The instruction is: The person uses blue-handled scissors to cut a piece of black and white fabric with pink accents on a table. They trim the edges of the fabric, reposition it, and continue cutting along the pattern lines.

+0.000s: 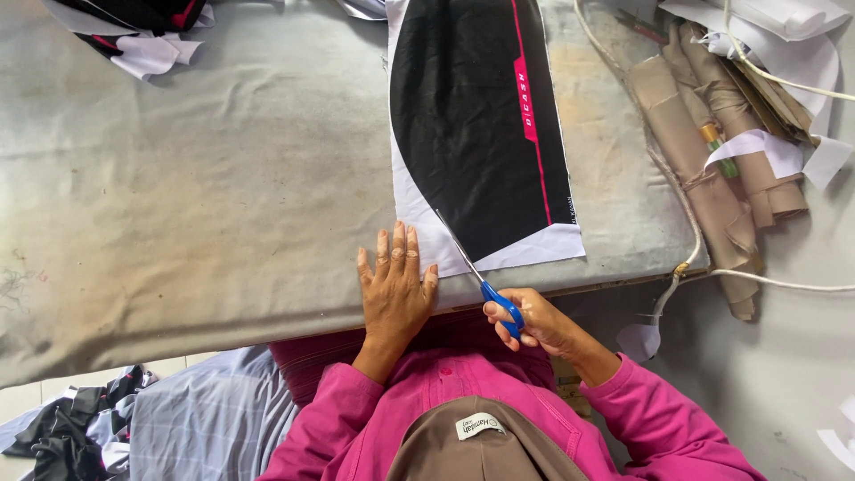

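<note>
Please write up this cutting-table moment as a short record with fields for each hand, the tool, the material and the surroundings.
left hand: left hand flat, fingers spread, pressing the near white margin of the printed sheet
right hand: right hand holds the blue-handled scissors
tool: blades at the sheet's near edge, pointing away from the person
material: white sheet with a black panel and a pink stripe, lying on the grey padded table
surroundings: brown paper rolls and a pale cord to the right

Soft, even daylight, faint shadows, sharp focus throughout, with wide-angle bending toward the edges and no glare.
</note>
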